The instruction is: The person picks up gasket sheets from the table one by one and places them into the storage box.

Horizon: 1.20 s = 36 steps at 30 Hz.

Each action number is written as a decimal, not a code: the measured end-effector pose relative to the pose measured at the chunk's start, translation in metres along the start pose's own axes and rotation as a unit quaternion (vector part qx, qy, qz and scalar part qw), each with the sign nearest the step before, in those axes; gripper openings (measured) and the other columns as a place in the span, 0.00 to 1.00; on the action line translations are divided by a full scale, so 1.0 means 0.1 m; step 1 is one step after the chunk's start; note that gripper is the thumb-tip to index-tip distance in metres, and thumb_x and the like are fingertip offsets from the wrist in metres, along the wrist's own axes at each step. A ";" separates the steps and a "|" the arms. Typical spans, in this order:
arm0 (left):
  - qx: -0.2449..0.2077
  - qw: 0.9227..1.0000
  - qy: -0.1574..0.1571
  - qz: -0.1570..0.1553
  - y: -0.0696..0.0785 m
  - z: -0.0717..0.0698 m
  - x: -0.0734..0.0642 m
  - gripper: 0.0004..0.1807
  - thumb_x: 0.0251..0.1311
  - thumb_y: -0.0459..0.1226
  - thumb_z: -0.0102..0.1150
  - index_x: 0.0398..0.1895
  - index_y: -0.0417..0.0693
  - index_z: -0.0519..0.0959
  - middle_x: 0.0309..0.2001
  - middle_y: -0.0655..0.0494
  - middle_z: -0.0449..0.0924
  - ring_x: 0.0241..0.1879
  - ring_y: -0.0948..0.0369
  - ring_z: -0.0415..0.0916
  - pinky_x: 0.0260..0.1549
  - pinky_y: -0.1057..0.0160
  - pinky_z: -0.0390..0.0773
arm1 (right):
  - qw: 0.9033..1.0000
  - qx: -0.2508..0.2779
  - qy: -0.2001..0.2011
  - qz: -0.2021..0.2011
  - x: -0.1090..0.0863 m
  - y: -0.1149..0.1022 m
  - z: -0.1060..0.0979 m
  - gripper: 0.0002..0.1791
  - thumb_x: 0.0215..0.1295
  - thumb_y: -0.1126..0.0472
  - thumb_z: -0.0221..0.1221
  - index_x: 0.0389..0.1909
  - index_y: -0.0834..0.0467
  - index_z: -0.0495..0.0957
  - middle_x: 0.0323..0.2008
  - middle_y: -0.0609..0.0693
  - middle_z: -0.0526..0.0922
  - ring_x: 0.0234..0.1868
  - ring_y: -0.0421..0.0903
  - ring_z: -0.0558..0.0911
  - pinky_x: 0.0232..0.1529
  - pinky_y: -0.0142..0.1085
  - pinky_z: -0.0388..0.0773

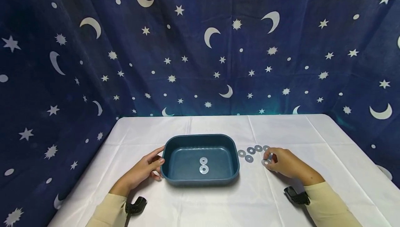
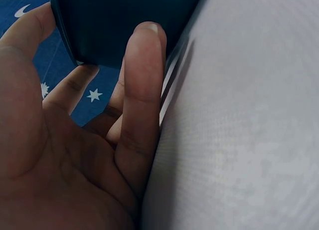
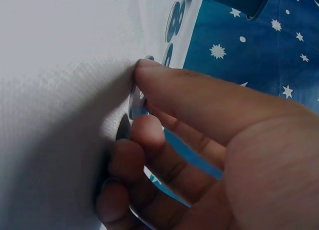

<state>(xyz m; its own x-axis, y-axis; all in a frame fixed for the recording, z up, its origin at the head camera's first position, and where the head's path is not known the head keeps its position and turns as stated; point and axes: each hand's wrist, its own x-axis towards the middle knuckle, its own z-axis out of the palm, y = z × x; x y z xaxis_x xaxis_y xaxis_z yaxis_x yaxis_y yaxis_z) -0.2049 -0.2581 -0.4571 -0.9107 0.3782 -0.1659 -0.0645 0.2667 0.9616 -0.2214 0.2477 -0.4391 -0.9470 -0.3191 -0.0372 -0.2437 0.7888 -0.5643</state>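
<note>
A dark teal rectangular tray [image 1: 200, 182] stands on the table, two flat metal washers [image 1: 204, 169] lying on its floor. My left hand [image 1: 147, 166] rests against the tray's left wall, its fingers fairly straight and touching the outside [image 2: 104, 25]. To the right of the tray, my right hand [image 1: 281, 162] is low over the tablecloth. Its thumb and fingertips pinch a grey washer [image 3: 137, 101] at the cloth. Several more washers [image 1: 249, 158] lie flat between the tray and this hand; one is partly behind the fingers.
A white cloth [image 1: 218, 209] with fold creases covers the table. Behind and at the sides hangs a dark blue curtain [image 1: 193, 46] with moons and stars. Each wrist bears a black camera mount [image 1: 135, 206].
</note>
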 end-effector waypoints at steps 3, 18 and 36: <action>0.005 1.000 0.001 -0.003 0.01 -0.02 -0.02 0.38 0.75 0.44 0.51 0.81 0.48 0.47 0.50 0.46 0.69 0.32 0.59 0.80 0.32 0.59 0.87 | 1.000 0.009 -0.001 -0.005 0.02 -0.01 0.02 0.12 0.54 0.67 0.69 0.36 0.58 0.77 0.21 0.46 0.70 0.23 0.41 0.68 0.23 0.31 0.65; 0.005 1.000 0.001 0.002 -0.02 0.02 0.00 0.37 0.75 0.44 0.51 0.81 0.49 0.49 0.50 0.45 0.69 0.32 0.59 0.80 0.31 0.60 0.86 | 0.999 -0.016 0.016 -0.028 -0.01 0.01 0.02 0.17 0.49 0.68 0.72 0.33 0.58 0.72 0.25 0.47 0.70 0.27 0.41 0.68 0.28 0.32 0.64; 0.012 1.000 0.005 0.000 0.02 0.00 0.01 0.38 0.75 0.45 0.52 0.81 0.48 0.48 0.50 0.45 0.69 0.32 0.58 0.80 0.32 0.59 0.87 | 0.998 -0.031 -0.016 -0.044 -0.02 -0.14 -0.05 0.15 0.58 0.76 0.60 0.37 0.53 0.72 0.29 0.45 0.78 0.30 0.41 0.74 0.31 0.35 0.71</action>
<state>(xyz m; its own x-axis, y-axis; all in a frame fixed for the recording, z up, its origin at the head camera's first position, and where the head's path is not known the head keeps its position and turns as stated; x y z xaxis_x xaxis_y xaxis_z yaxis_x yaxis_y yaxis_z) -0.2065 -0.2573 -0.4558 -0.9147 0.3693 -0.1640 -0.0551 0.2881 0.9560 -0.2172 0.2400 -0.4270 -0.9148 -0.4035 -0.0165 -0.3383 0.7881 -0.5142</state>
